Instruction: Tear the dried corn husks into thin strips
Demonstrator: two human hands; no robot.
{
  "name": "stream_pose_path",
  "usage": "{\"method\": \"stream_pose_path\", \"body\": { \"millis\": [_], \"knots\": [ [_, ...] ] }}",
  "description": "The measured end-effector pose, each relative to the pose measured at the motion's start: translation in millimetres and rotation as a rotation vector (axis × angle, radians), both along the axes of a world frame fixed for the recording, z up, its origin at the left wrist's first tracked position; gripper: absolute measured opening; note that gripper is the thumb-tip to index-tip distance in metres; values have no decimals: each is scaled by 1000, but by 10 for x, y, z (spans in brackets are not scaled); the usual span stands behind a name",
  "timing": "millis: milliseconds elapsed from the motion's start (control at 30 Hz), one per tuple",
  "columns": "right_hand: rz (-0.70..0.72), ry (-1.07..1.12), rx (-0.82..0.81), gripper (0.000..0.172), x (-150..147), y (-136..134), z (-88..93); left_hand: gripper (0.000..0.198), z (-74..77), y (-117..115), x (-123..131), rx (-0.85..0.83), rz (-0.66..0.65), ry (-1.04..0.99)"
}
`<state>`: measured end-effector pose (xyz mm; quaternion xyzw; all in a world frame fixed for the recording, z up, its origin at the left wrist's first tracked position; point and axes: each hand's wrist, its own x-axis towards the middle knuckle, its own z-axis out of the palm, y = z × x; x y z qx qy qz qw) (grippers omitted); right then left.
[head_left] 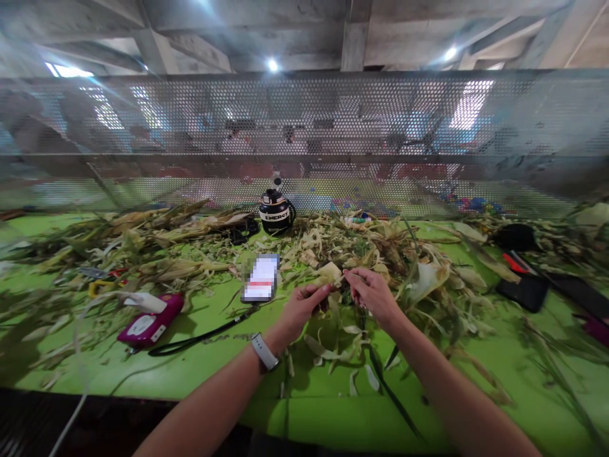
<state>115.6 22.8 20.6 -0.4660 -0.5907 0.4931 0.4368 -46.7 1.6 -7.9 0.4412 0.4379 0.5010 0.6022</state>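
My left hand is closed in a pinch on a pale piece of dried corn husk, thumb pointing right. Close beside it on the right, my right hand has its thumb and forefinger pressed together at the edge of the same cluster. What sits between those right fingertips is too small to make out. Husk strips hang or lie under both hands, and I cannot tell which are held. Behind my hands spreads a heap of dry husks and shreds.
On the green table lie a phone, a magenta power bank with a white cable, and yellow-handled scissors. A black "ENERGY" jar stands before a perforated metal screen. A dark phone lies right.
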Motion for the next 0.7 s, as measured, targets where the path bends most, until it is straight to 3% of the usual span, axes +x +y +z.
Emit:
{"method": "stream_pose_path", "body": {
  "millis": [167,300,367,467,567,700],
  "knots": [
    [-64,-62,49,36,21,25,-55,34,12,-18,5,3,-78,28],
    [-97,-139,68,35,35,56,-96,33,-30,-2,3,8,-11,-36],
    [-130,-268,171,31,57,73,-90,34,-50,7,5,35,43,-39],
    [-206,-452,493,15,93,67,-42,34,-48,5,18,134,79,61],
    [-139,-496,767,19,76,1,3,36,-16,-11,36,225,54,142],
    [-23,-512,801,16,-55,-90,-63,37,-15,-26,43,268,8,169]
  ]
}}
